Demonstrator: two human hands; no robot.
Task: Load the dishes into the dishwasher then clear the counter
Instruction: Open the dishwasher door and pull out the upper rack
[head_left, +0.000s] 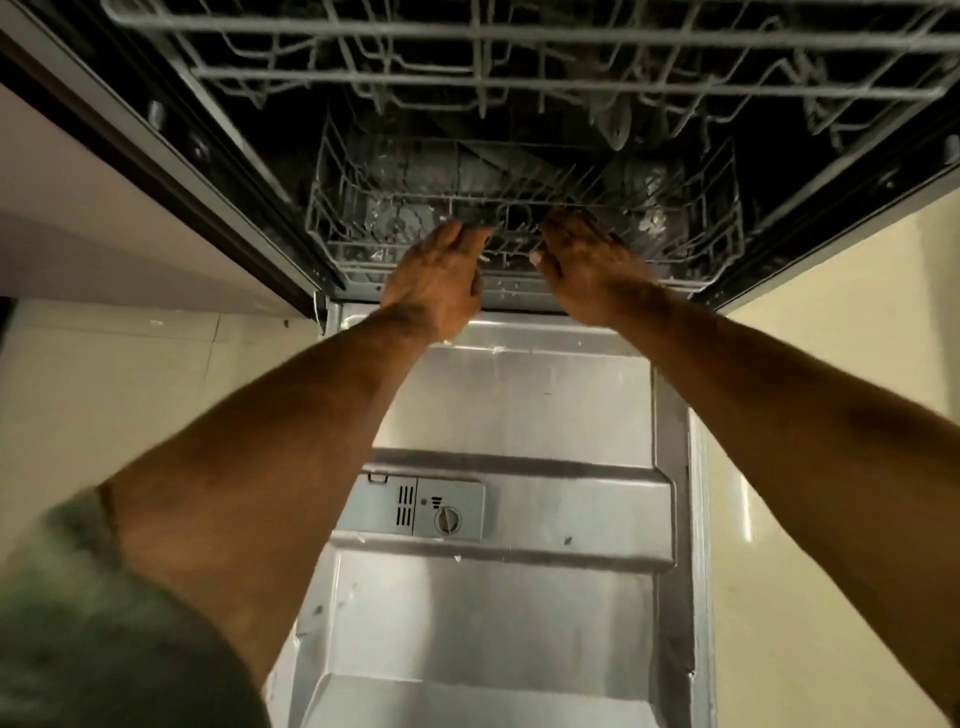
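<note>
Arms outstretched, left hand (435, 280) and right hand (584, 270) at lower rack (353, 260).

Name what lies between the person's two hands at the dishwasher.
In the head view, between the left hand and right hand, only front wires of the lower rack show, with a rounded loop midway. No dish sits there.

Two hands (435, 283) (584, 273); two wire racks (519, 32) (349, 262); one door (519, 405).
</note>
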